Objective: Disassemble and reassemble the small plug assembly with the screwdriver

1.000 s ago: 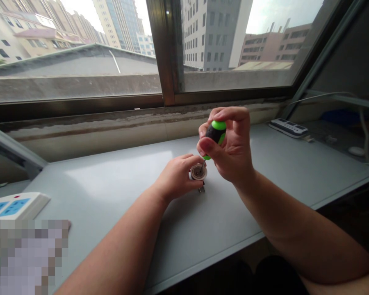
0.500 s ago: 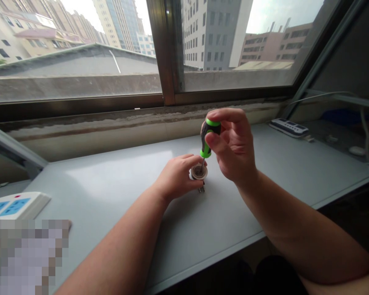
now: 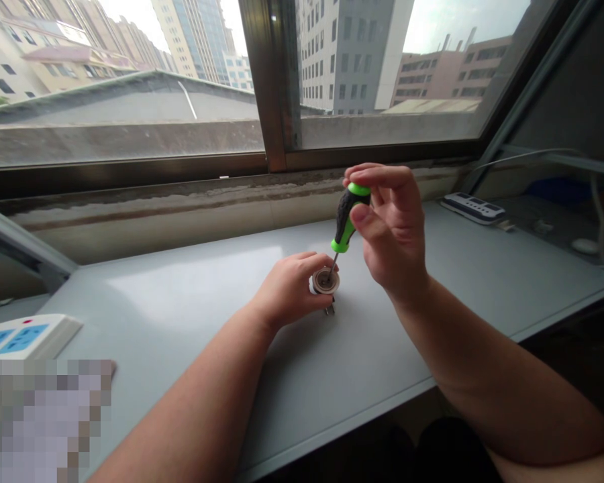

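The left hand (image 3: 296,285) is closed around a small round socket fitting (image 3: 323,288) over the grey desk (image 3: 181,288). The right hand (image 3: 391,231) grips a green-and-black screwdriver (image 3: 346,216); its handle leans toward one o'clock from the fitting, and its shaft (image 3: 334,261) enters the fitting's top.

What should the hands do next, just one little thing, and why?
Probably give the screwdriver a small twist with the right hand: that hand already holds it at the top, its thin shaft slants down into the round piece, and the left hand grips that piece. What the shaft meets inside is too small to tell.
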A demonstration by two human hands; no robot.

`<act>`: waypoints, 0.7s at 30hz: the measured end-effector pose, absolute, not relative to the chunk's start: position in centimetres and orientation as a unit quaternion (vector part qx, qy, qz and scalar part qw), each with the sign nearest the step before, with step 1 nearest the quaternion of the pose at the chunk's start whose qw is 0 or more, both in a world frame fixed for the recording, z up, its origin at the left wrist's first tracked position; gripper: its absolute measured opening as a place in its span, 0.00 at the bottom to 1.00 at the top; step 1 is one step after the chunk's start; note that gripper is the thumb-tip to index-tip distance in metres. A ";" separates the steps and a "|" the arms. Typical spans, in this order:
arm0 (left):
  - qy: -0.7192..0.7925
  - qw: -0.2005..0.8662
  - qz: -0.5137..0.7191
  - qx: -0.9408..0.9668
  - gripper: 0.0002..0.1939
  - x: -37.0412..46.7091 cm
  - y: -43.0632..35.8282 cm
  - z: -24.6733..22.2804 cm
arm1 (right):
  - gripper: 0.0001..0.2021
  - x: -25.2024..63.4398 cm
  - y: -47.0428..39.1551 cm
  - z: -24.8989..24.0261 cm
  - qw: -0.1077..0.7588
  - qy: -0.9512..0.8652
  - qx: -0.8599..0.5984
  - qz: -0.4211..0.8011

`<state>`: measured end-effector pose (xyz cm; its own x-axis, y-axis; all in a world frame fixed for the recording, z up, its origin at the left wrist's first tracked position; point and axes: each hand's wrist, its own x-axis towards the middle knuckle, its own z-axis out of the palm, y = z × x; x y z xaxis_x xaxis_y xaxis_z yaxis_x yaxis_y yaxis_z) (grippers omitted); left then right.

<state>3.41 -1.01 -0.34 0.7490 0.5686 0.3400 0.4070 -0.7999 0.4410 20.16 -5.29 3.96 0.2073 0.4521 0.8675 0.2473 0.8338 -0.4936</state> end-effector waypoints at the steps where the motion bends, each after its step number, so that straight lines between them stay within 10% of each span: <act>1: 0.267 0.170 0.233 0.919 0.16 3.4 -1.0 -0.3 | 0.12 20.2 -5.3 4.0 0.724 -0.625 -0.283 0.063; 21: 0.262 0.179 0.234 0.919 0.16 3.4 -0.9 -0.4 | 0.09 20.4 -5.2 4.2 0.732 -0.623 -0.263 0.087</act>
